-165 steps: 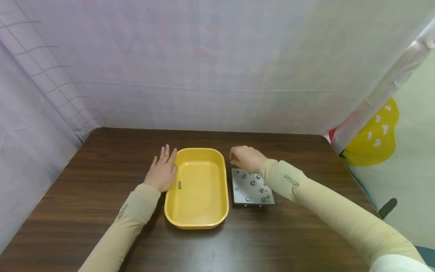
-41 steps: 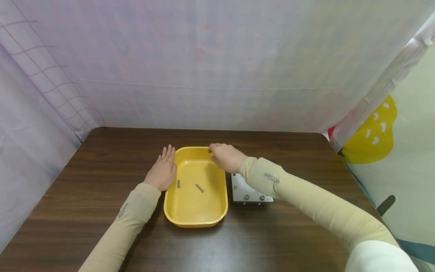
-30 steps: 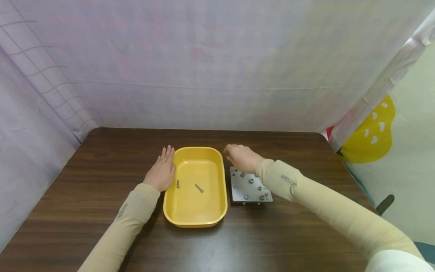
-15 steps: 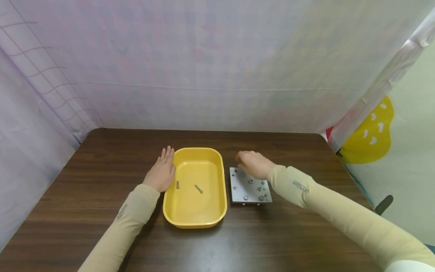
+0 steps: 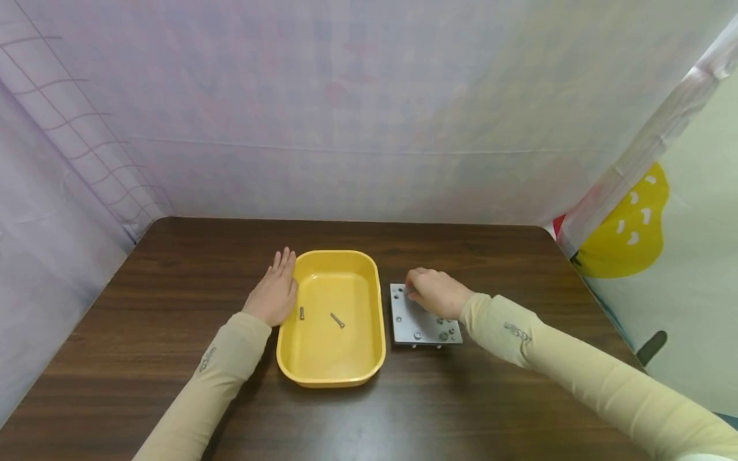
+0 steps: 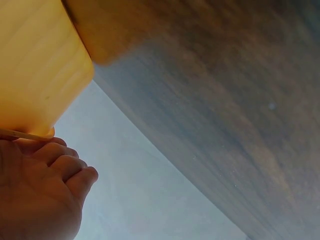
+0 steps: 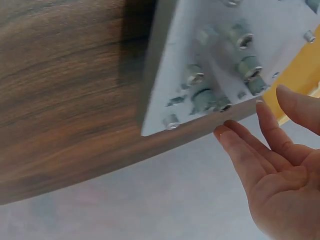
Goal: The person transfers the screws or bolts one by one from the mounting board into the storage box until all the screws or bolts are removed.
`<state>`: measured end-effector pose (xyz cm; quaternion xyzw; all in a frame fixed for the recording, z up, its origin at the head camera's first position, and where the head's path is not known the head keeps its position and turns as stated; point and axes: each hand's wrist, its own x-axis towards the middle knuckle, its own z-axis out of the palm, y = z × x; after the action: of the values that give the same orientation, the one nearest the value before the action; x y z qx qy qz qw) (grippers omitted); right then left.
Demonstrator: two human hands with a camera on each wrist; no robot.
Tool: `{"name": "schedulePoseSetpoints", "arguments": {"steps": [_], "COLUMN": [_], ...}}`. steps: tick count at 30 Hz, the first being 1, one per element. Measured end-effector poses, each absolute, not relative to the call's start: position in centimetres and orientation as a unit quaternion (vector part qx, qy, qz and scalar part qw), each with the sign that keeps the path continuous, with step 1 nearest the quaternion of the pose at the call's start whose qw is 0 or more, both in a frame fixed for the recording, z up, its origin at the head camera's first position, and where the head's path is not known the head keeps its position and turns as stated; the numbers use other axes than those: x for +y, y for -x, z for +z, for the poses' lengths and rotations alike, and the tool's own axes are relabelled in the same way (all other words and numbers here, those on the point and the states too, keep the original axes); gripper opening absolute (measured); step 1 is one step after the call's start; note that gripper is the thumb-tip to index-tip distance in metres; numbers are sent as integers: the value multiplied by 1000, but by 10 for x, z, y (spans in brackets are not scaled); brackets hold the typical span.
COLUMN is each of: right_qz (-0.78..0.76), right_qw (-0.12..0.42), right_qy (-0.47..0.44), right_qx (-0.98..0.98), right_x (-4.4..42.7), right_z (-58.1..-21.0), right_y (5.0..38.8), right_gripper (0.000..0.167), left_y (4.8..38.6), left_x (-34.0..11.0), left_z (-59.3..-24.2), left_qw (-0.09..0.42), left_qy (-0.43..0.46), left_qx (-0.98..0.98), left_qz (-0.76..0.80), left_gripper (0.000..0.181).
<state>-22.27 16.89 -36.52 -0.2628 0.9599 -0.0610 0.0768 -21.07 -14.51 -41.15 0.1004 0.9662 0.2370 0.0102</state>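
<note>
My left hand (image 5: 272, 296) rests along the left rim of a yellow tray (image 5: 331, 368), fingers straight; in the left wrist view the hand (image 6: 40, 195) touches the rim from beside it. Inside the tray lie a short screw (image 5: 302, 313) and a longer screw (image 5: 337, 320). To the right of the tray, my right hand (image 5: 438, 292) is over a silver metal plate (image 5: 408, 323), hiding its upper right part. In the right wrist view, socket-head bolts (image 7: 250, 68) stand up from the plate; the hand's (image 7: 285, 180) thumb and fingers are apart, near them, with nothing visible between.
Tray and plate sit close together on a dark wooden table (image 5: 202, 275). A pale patterned cloth (image 5: 346, 128) hangs behind the far edge. A yellow strawberry-shaped decoration (image 5: 631, 230) is on the cloth at the right.
The longer screw has appeared in the tray since the oldest frame. My right hand has moved from above the tray's far right rim rightward and down to the plate. The left hand stays put.
</note>
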Motion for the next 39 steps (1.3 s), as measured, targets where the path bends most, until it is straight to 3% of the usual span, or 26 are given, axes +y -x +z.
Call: {"name": "schedulePoseSetpoints", "arguments": {"steps": [26,39], "right_qz": [-59,-47], "right_qw": [65,74], "right_qy": [233,225], "right_qx": [969,970], "right_x": [190,188], "right_z": [-380,-364], "right_y": [236,237], "right_gripper": [6,9], "left_y": [212,213], "left_x": [-146,-146], "left_z": [-412,-413], "left_qw": [11,14], "left_qy": [-102,-100], "left_qx": [965,966], "left_qz": [241,239], "left_gripper": [56,56]}}
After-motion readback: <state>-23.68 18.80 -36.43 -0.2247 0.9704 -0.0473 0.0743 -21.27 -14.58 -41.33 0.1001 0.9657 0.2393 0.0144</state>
